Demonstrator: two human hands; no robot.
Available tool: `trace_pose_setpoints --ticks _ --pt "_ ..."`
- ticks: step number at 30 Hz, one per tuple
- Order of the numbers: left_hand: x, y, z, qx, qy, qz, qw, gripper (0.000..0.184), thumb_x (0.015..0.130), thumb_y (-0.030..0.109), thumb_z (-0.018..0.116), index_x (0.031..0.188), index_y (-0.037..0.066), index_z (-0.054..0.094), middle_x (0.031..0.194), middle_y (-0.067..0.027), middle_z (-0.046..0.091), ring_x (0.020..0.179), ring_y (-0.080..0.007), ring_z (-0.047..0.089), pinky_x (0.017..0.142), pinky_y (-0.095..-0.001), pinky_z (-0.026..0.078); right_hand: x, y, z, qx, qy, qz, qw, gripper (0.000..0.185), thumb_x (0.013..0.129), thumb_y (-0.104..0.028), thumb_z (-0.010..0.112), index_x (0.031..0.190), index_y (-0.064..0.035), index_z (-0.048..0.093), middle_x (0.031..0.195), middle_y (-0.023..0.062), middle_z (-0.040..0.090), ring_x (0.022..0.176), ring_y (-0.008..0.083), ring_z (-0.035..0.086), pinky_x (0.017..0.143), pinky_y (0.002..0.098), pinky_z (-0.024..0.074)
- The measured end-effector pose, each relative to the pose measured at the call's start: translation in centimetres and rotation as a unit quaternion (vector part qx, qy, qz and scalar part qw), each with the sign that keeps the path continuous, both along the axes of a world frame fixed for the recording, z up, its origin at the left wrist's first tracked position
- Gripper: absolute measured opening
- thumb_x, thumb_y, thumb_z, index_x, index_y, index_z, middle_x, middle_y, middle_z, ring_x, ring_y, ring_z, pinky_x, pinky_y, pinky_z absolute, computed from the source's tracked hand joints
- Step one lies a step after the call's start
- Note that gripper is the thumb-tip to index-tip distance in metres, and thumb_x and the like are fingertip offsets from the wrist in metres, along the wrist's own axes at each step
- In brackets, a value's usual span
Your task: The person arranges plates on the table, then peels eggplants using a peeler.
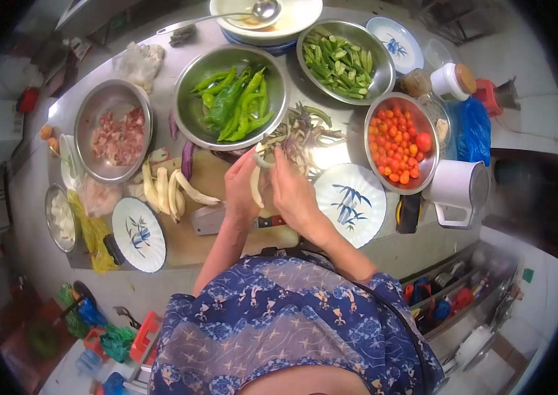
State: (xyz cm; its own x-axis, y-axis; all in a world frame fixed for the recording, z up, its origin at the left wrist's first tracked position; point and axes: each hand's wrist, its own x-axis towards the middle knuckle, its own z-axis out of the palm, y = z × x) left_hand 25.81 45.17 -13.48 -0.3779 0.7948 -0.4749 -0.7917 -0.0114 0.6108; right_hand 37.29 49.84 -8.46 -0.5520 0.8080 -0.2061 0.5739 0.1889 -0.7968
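My left hand (242, 187) is closed around a pale, mostly peeled eggplant (256, 187) that points down between my hands. Close against it, my right hand (292, 191) has its fingers closed at a curved grey-green piece (264, 161), perhaps a peeler or a strip; I cannot make out which. Beyond the fingertips lies a heap of purplish and pale peelings (302, 135). Left of my hands, several peeled eggplants (172, 192) rest on the cutting board (210, 172). A knife (209, 221) lies flat beneath my wrists, partly hidden. An unpeeled purple eggplant (187, 160) is behind the peeled ones.
Steel bowls hold green peppers (236, 102), cut okra (338, 62), cherry tomatoes (397, 141) and chopped meat (118, 137). Blue-patterned plates (351, 204) (139, 235) flank the board. A white jug (458, 191) stands right, and a ladle (262, 11) rests in a bowl at the back.
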Motion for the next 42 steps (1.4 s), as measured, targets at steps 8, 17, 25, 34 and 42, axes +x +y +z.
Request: trace_pose_setpoints --ticks 8,17,25,34,42 --pt "-1.0 0.7 0.7 -0.018 0.042 0.002 0.999 0.037 0.1 0.021 0.053 0.127 -0.003 0.062 0.108 -0.0062 0.069 0.093 -0.0144 0.066 0.079 -0.0286 0.053 1.0 -2.6 0.0 -0.071 -0.001 0.062 0.996 0.042 0.104 -0.021 0.045 0.139 0.0019 0.044 0.092 0.034 0.064 0.086 0.0519 0.062 0.075 0.0552 0.0481" --pt "-3.1 3.8 0.1 0.044 0.104 0.071 0.991 0.034 0.104 0.025 0.049 0.127 0.001 0.06 0.087 0.0001 0.059 0.067 -0.0069 0.05 0.057 -0.0208 0.04 3.6 -5.1 0.8 -0.085 -0.033 0.189 0.978 0.043 0.103 -0.021 0.046 0.14 0.0001 0.043 0.087 0.0309 0.066 0.08 0.0484 0.066 0.069 0.0556 0.0496" --pt "-3.1 1.7 0.3 0.093 -0.078 0.041 0.992 0.051 0.104 0.043 0.051 0.131 -0.001 0.055 0.087 -0.0034 0.059 0.067 -0.0097 0.054 0.053 -0.02 0.045 1.4 1.8 1.2 0.093 0.041 0.064 0.993 0.043 0.103 -0.021 0.047 0.138 0.0035 0.043 0.088 0.0288 0.067 0.077 0.0468 0.066 0.065 0.054 0.0504" --pt "-2.5 1.5 0.7 0.071 0.058 -0.04 0.995 0.051 0.108 0.036 0.044 0.14 -0.003 0.05 0.112 -0.0106 0.068 0.095 -0.0161 0.067 0.087 -0.0323 0.054 -1.8 2.7 1.2 0.117 -0.03 0.075 0.99 0.047 0.103 -0.023 0.045 0.143 0.0012 0.041 0.101 0.0286 0.067 0.087 0.0473 0.064 0.072 0.0544 0.0489" --pt "-3.8 2.1 -0.6 0.03 0.122 -0.039 0.991 0.048 0.106 0.033 0.049 0.139 -0.002 0.053 0.107 -0.0062 0.068 0.09 -0.0112 0.064 0.079 -0.0266 0.053 -0.9 0.3 0.5 0.067 -0.042 0.085 0.993 0.046 0.103 -0.021 0.046 0.143 0.0005 0.04 0.102 0.0287 0.066 0.086 0.047 0.065 0.073 0.0536 0.05"
